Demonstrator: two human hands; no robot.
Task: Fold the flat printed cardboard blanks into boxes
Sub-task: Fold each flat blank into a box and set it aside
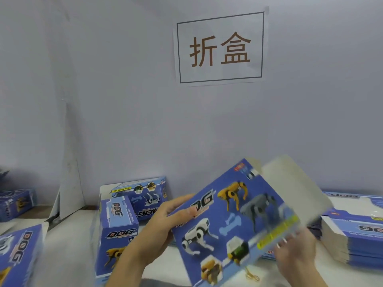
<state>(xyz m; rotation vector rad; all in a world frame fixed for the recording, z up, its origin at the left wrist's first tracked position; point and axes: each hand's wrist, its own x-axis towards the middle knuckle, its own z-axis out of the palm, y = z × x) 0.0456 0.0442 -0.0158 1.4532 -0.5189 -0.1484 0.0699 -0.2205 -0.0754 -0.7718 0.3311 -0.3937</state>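
Observation:
I hold a blue printed cardboard blank tilted in the air over the table, its robot-dog picture side facing me. A grey unprinted flap sticks up at its far right, blurred. My left hand grips the blank's left edge, thumb on the printed face. My right hand grips the blank's lower right edge with fingers curled round it, also blurred. A stack of flat blanks lies on the table at the right.
Folded boxes stand on the white table: one upright box just left of my left hand, another box behind it, one box at far left, one box at the lower left corner. A paper sign hangs on the wall.

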